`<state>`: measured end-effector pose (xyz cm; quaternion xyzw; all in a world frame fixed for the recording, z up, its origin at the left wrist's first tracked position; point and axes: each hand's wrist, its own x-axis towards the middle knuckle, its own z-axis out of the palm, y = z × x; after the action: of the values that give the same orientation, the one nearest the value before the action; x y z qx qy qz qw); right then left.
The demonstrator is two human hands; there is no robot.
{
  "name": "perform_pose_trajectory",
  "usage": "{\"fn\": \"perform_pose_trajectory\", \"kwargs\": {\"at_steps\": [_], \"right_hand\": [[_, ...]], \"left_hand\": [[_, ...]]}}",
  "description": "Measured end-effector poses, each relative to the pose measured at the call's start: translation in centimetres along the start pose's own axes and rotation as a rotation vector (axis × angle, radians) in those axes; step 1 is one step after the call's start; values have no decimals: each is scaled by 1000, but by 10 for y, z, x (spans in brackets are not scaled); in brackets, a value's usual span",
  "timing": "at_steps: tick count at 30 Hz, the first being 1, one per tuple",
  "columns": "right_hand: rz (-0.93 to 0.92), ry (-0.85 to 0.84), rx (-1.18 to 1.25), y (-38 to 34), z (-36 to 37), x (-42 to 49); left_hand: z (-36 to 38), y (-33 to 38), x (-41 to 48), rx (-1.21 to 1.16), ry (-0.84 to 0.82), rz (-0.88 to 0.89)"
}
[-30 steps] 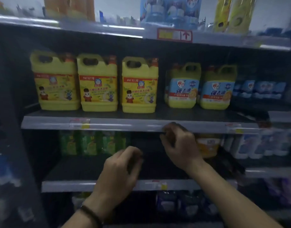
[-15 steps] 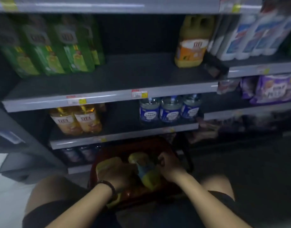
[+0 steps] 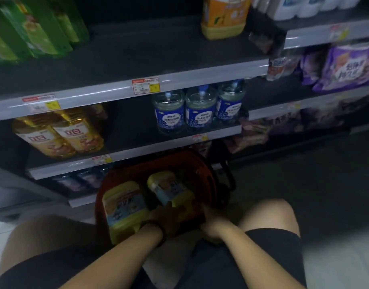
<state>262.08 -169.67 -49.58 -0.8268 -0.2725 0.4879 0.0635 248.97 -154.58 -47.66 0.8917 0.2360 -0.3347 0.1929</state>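
A red shopping basket (image 3: 202, 163) stands on the floor between my knees, against the bottom shelves. Two yellow detergent jugs lie in it: one with a picture label on the left (image 3: 123, 207), one with a blue label on the right (image 3: 169, 188). My left hand (image 3: 168, 216), a dark band at its wrist, grips the near end of the blue-label jug with the thumb against it. My right hand (image 3: 212, 223) is at the same near end by the basket's rim; its fingers point down and are hidden in the dark.
Shelves rise right behind the basket. They carry golden oil-coloured bottles (image 3: 60, 134), three blue-label clear jugs (image 3: 200, 109), green packs (image 3: 33, 28), an orange jug (image 3: 223, 15) and purple bags (image 3: 346, 67). Open grey floor lies to the right.
A second ago my hands were up at a shelf edge. The view dropped to the basket, and the blue-label jug went from tilted in both hands to lying flat in the basket.
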Motion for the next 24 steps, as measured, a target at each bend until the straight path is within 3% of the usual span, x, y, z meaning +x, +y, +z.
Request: {"fn": "perform_pose_trajectory", "kwargs": {"at_steps": [3, 6, 18, 20, 24], "right_hand": [[45, -46, -13, -2, -1, 5], [35, -28, -15, -7, 1, 11], [-53, 55, 177, -22, -7, 23], [-76, 78, 241, -26, -6, 18], [-184, 168, 394, -32, -21, -4]], "left_hand": [[9, -1, 19, 38, -132, -14], [13, 3, 27, 29, -117, -60], [-10, -22, -6, -84, 421, -79], [-15, -33, -19, -68, 487, 18], [-38, -34, -46, -288, 579, 154]]}}
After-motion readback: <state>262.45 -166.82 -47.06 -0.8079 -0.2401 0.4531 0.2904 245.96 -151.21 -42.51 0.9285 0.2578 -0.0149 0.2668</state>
